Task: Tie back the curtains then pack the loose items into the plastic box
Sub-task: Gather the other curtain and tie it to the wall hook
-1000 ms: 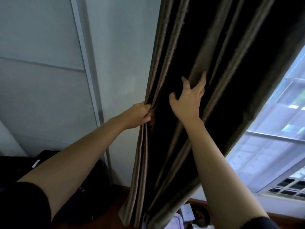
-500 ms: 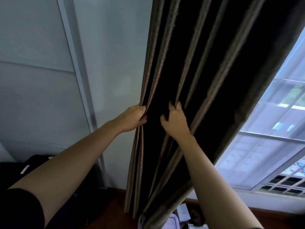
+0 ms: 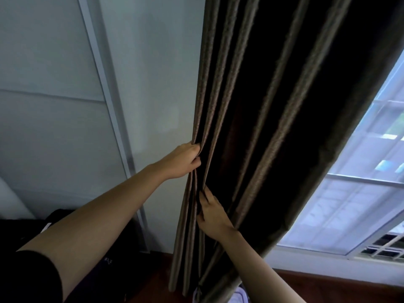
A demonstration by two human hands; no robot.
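The curtain hangs in dark pleats down the middle of the frame, from the top edge to the floor at the bottom centre, with the pale wall to its left and the bright window at the lower right. The left hand, at mid-frame, is closed round the outermost folds at the curtain's left edge — fingers curled, cloth pinched in the fist. The right hand, just below and slightly right of it, has its fingers tucked into the next pleat, thumb and fingers nipping a fold; how firmly, I cannot tell. The step in hand looks like gathering the pleats into one bundle before tying. To do it well, the left hand should serve as the anchor while the right feeds fold after fold toward it, keeping the pleats stacked rather than crumpled, and the bundle should be squeezed at one height so a tie can go round cleanly. No tie-back or hook shows anywhere in view. Room is tight on the left — the wall lies just beside the curtain edge, with a dark bag low in the corner — while the right side, toward the window, is open. A pale object peeps out below the hem at the bottom centre; it may be the plastic box, but too little shows to say.
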